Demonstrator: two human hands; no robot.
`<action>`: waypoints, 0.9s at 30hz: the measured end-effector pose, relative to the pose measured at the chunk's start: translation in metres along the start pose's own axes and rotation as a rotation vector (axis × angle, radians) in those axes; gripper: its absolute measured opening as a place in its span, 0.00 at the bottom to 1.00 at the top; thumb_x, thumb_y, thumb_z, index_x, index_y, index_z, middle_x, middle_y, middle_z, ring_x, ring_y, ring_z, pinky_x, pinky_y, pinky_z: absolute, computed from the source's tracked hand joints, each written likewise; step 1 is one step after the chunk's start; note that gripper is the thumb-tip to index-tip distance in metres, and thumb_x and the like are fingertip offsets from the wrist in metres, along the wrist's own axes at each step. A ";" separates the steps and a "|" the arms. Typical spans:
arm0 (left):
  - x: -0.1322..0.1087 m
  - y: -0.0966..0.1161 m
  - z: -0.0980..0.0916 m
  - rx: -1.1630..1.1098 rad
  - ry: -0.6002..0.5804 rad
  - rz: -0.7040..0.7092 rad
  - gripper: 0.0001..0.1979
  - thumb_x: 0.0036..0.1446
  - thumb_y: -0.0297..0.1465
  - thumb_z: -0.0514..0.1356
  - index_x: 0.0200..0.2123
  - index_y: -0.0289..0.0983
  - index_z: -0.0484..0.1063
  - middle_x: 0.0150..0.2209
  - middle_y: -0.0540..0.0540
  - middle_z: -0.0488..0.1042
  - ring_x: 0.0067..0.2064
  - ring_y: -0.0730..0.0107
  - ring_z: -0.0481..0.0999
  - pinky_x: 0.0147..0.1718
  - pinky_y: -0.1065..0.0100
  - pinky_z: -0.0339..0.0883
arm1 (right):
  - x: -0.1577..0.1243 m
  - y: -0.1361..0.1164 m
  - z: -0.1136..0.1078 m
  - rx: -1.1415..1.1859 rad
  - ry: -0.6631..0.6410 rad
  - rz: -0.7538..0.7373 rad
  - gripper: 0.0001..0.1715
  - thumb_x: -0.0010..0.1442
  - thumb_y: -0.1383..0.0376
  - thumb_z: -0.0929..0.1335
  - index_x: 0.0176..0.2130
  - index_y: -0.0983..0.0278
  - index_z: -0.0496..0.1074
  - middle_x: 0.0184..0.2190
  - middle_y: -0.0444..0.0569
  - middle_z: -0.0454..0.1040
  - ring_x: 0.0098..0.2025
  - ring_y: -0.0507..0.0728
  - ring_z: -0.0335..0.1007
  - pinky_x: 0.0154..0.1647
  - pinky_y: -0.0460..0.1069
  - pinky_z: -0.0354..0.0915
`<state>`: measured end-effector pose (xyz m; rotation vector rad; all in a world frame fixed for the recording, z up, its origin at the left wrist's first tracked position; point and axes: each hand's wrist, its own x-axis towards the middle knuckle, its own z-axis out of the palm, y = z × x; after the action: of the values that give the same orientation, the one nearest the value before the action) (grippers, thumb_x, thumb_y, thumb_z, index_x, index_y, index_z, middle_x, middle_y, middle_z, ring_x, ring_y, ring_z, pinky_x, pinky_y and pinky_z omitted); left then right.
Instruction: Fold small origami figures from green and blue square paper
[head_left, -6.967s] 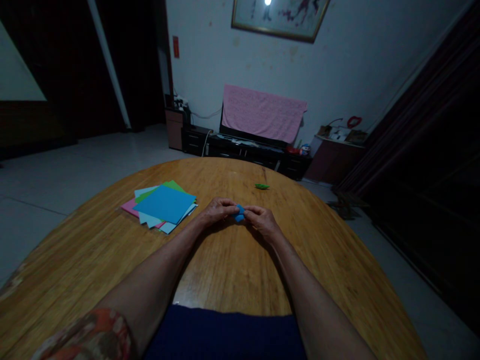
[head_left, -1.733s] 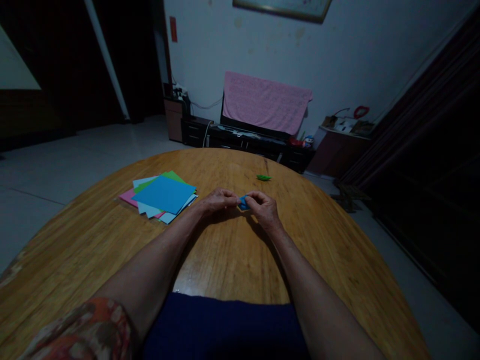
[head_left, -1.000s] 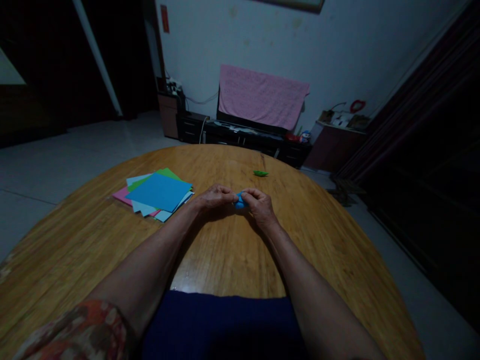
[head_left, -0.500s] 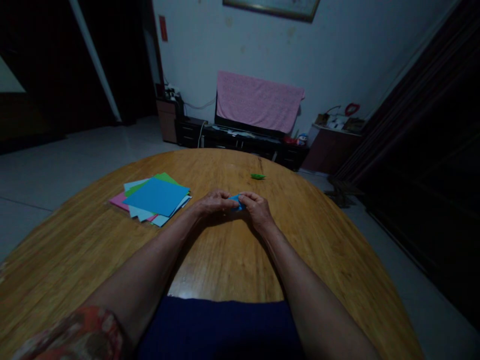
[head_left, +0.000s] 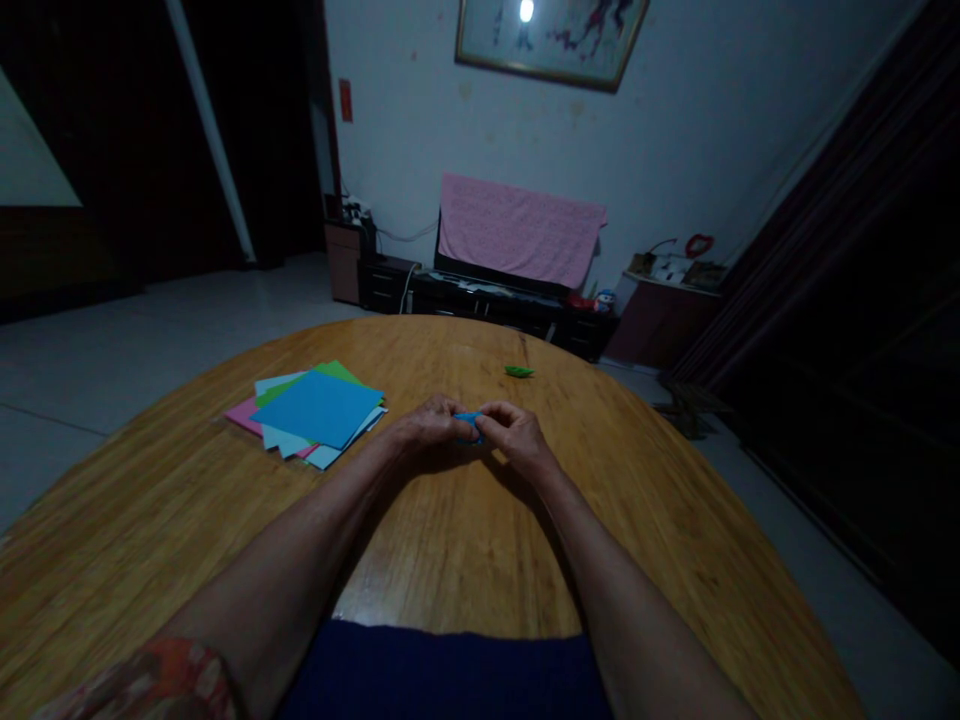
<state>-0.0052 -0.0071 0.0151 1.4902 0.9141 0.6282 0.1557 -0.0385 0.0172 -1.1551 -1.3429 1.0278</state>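
Observation:
A small folded piece of blue paper (head_left: pixel 469 421) is held just above the wooden table, between both hands. My left hand (head_left: pixel 439 422) pinches its left side, and my right hand (head_left: pixel 510 430) grips its right side with thumb and fingers. The fingers cover much of the paper, so its exact folds cannot be made out. Beyond the hands lies a small green folded paper piece (head_left: pixel 519 371). Left of my left hand is a fanned stack of square sheets, with a blue sheet (head_left: pixel 319 408) on top and green, pink and pale blue ones under it.
The round wooden table (head_left: pixel 465 540) fills the foreground. Past its far edge stand a low black cabinet (head_left: pixel 487 308) and a screen draped with a pink towel (head_left: pixel 517 230). A stool (head_left: pixel 694 400) is on the floor at the right.
The view has tilted up, so everything sits lower and more of the wall picture shows. Both hands still hold the blue paper, with the fingers slightly shifted.

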 end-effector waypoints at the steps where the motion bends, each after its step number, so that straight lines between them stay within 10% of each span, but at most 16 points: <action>1: -0.001 0.002 -0.001 0.018 -0.024 -0.007 0.09 0.42 0.33 0.63 0.20 0.34 0.68 0.17 0.54 0.63 0.19 0.79 0.59 0.19 0.72 0.50 | 0.000 0.000 -0.002 -0.041 -0.038 0.000 0.11 0.41 0.61 0.72 0.25 0.65 0.72 0.21 0.42 0.69 0.23 0.49 0.62 0.25 0.45 0.59; 27: 0.004 -0.011 0.004 -0.307 0.135 0.067 0.09 0.45 0.35 0.63 0.24 0.36 0.68 0.19 0.51 0.66 0.20 0.74 0.67 0.20 0.71 0.61 | -0.002 0.006 -0.004 -0.089 -0.062 0.053 0.11 0.44 0.60 0.70 0.25 0.65 0.69 0.20 0.43 0.70 0.22 0.50 0.65 0.23 0.45 0.61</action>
<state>-0.0019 -0.0067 0.0032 1.2181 0.8303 0.8856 0.1599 -0.0391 0.0111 -1.2399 -1.4254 1.0587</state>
